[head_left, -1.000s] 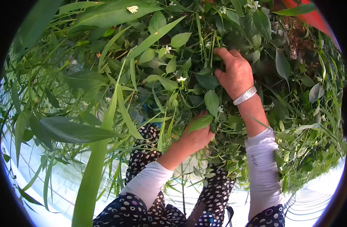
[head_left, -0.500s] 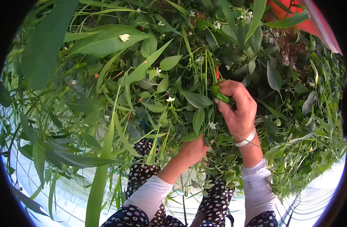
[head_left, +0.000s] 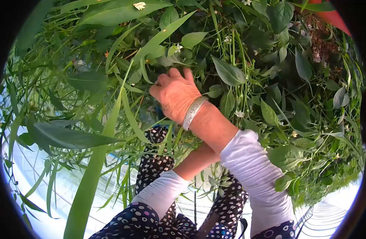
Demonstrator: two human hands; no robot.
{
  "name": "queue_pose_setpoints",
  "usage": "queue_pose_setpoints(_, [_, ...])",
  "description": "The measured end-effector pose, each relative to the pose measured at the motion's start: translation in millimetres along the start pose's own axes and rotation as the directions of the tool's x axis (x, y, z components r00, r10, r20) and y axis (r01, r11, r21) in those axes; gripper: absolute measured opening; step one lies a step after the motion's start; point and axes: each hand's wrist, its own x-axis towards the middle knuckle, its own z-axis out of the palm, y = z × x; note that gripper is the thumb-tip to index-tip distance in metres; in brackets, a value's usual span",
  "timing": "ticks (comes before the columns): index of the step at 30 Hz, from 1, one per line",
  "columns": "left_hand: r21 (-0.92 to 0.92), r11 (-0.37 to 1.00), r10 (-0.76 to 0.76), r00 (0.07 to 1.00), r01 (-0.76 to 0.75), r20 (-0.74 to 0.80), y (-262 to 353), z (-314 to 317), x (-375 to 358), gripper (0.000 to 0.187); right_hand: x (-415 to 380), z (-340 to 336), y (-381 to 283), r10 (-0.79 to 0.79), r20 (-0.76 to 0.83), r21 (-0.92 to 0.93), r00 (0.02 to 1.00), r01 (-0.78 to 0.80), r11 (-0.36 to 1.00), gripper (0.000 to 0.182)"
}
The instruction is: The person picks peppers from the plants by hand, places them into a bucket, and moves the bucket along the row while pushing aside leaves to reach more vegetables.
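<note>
Right forearm (head_left: 213, 126) crossed over left forearm (head_left: 197, 161), right hand (head_left: 176, 95) among leaves (head_left: 164, 36) — left hand hidden, both grips unclear

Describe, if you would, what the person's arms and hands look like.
Both sides show gathered white sleeves beneath dark, pale-dotted outer sleeves. The gloveless right hand has a wide, silvery, patterned bracelet at its wrist. The left hand is hidden.

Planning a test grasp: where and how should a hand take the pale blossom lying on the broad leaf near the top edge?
I'd pinch the pale blossom lightly with fingertips across its narrow middle, coming from the camera side. It's small, longer than wide, and lies uncovered on the broad leaf, which blocks the far side.
</note>
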Motion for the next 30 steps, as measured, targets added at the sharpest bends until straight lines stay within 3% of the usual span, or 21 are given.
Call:
queue_pose_setpoints(2, [0.496,0.827,0.355,0.93,-0.263,-0.099,16.6,1.1,11.4,0.039,-25.5,10.0,45.3,0.153,0.246,-0.194,0.957,-0.106,0.975,0.019])
queue_pose_setpoints(4, [0.422,0.899,0.271,0.906,-0.117,-0.327,29.1,8.7,10.9,0.041,-66.6,-10.3,103.0,0.089,0.186,-0.307,0.978,-0.028,0.951,0.02])
queue_pose_setpoints(5, [0.416,0.902,0.27,0.907,-0.12,-0.324,31.1,6.3,10.4,0.041,-84.6,-26.0,125.4,0.105,0.214,-0.21,0.971,-0.059,0.976,0.023])
queue_pose_setpoints(6, [0.411,0.886,0.344,0.901,-0.217,-0.265,31.1,0.5,8.6,0.041,-97.0,-42.4,143.5,-0.006,0.162,-0.372,0.987,0.066,0.926,0.022])
queue_pose_setpoints(7, [0.395,0.865,0.413,0.886,-0.309,-0.211,29.4,-2.2,6.5,0.042,-103.5,-62.5,152.2,0.006,0.25,-0.369,0.968,0.089,0.925,0.025])
queue_pose_setpoints(8, [0.385,0.87,0.409,0.887,-0.308,-0.213,24.2,-3.4,6.9,0.042,-104.2,-68.4,165.9,-0.03,0.211,-0.347,0.977,0.103,0.932,0.028])
queue_pose_setpoints(10, [0.244,0.891,0.453,0.791,-0.383,-0.411,16.2,-7.9,8.2,0.035,-105.9,-89.4,168.4,0.025,0.269,-0.323,0.963,0.066,0.944,0.029])
queue_pose_setpoints(11, [0.125,0.941,0.335,0.811,-0.315,-0.479,19.7,-10.5,4.7,0.035,-107.6,-85.0,182.3,-0.022,0.271,-0.262,0.962,0.096,0.96,0.03])
queue_pose_setpoints(12, [0.177,0.917,0.395,0.766,-0.356,-0.507,22.1,-18.2,7.7,0.036,-109.6,-88.2,182.2,-0.019,0.273,-0.265,0.962,0.094,0.96,0.03])
queue_pose_setpoints(14, [0.053,0.963,0.243,0.766,-0.264,-0.595,27.0,-28.5,6.3,0.039,-110.5,-95.1,180.7,-0.067,0.281,-0.398,0.957,0.18,0.9,0.029])
queue_pose_setpoints(16, [0.276,0.951,0.283,0.753,-0.14,-0.594,17.8,-39.9,7.3,0.047,-125.9,-104.0,208.7,-0.086,0.189,-0.437,0.978,0.162,0.884,0.027])
queue_pose_setpoints(17, [0.275,0.961,0.173,0.805,-0.012,-0.568,12.1,-44.0,5.0,0.053,-127.8,-115.7,225.0,-0.114,0.199,-0.488,0.973,0.2,0.85,0.027])
queue_pose_setpoints(18, [0.274,0.961,0.176,0.808,-0.018,-0.563,1.2,-45.3,2.0,0.053,-129.2,-127.3,240.6,-0.143,0.209,-0.537,0.968,0.235,0.81,0.027])
queue_pose_setpoints(20, [0.274,0.961,0.071,0.921,0.04,-0.383,-18.1,-44.3,-0.2,0.055,-127.6,-147.3,258.0,-0.108,0.236,-0.623,0.966,0.236,0.745,0.029])
queue_pose_setpoints(22, [0.311,0.95,0.12,0.934,-0.011,-0.335,-22.0,-42.5,-3.5,0.054,-116.2,-162.7,270.6,-0.034,0.234,-0.696,0.972,0.192,0.692,0.031])
queue_pose_setpoints(24, [0.261,0.961,-0.022,0.961,0.096,-0.274,-32.4,-41.6,-4.5,0.052,-110.0,-170.3,278.4,0.044,0.238,-0.736,0.97,0.151,0.66,0.033])
queue_pose_setpoints(28, [0.322,0.936,-0.022,0.933,0.145,-0.359,-14.4,-40.6,-3.5,0.046,-115.4,-185.8,270.0,0.108,0.245,-0.735,0.964,0.111,0.669,0.037])
queue_pose_setpoints(30, [0.28,0.955,0.016,0.931,0.093,-0.364,-19.5,-39.8,-1.2,0.047,-114.7,-183.6,247.9,0.089,0.223,-0.674,0.971,0.088,0.733,0.039])
